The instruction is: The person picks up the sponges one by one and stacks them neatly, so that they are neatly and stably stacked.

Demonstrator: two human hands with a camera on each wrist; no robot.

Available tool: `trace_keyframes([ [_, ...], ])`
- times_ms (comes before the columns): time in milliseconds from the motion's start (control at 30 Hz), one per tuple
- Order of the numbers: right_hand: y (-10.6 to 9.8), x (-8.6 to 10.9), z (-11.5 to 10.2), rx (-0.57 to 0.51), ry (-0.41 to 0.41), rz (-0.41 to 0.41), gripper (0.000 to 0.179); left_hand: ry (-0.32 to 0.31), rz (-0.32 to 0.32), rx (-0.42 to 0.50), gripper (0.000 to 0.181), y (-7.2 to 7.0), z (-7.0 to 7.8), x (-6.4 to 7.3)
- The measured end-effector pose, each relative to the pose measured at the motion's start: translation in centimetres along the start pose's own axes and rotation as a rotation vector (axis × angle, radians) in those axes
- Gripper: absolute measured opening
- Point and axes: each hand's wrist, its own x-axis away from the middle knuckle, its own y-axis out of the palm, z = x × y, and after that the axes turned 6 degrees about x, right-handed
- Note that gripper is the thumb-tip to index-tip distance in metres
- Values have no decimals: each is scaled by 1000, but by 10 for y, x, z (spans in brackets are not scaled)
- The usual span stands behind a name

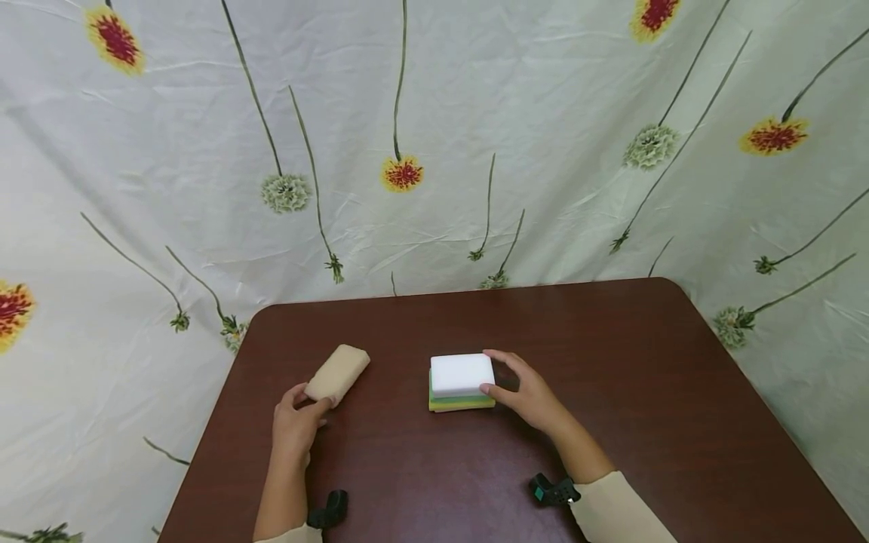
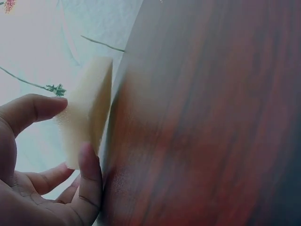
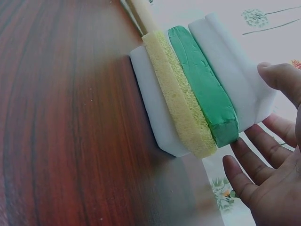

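Observation:
A beige block-shaped sponge (image 1: 339, 372) lies slanted on the left of the table, and my left hand (image 1: 296, 426) pinches its near end. Thumb and fingers sit on opposite edges of it in the left wrist view. At the middle stands a stack with a white sponge block (image 1: 462, 375) on top. Below it come a green block (image 3: 203, 89), a yellow sponge (image 3: 176, 94) and a pale block (image 3: 155, 106) against the table. My right hand (image 1: 532, 394) holds the top white block at its right end, thumb on the near side, fingers on the far side.
The dark brown wooden table (image 1: 611, 339) has rounded far corners. A pale cloth (image 1: 543, 98) printed with flowers hangs behind and beside it. Black straps with cameras (image 1: 555, 490) sit at both wrists, near the beige sleeves.

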Motion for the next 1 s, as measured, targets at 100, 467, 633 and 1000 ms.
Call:
trace_keyframes([
  [100, 0, 0, 0, -5, -10, 3, 62, 5, -14, 35, 78, 0, 0, 1],
  [467, 0, -1, 2, -46, -20, 5, 59, 4, -36, 165, 76, 1, 4, 4],
  [633, 0, -1, 2, -29, -26, 13, 59, -3, -56, 203, 78, 4, 9, 9],
  [1000, 1, 0, 3, -33, -36, 13, 60, 23, -94, 283, 80, 7, 21, 19],
])
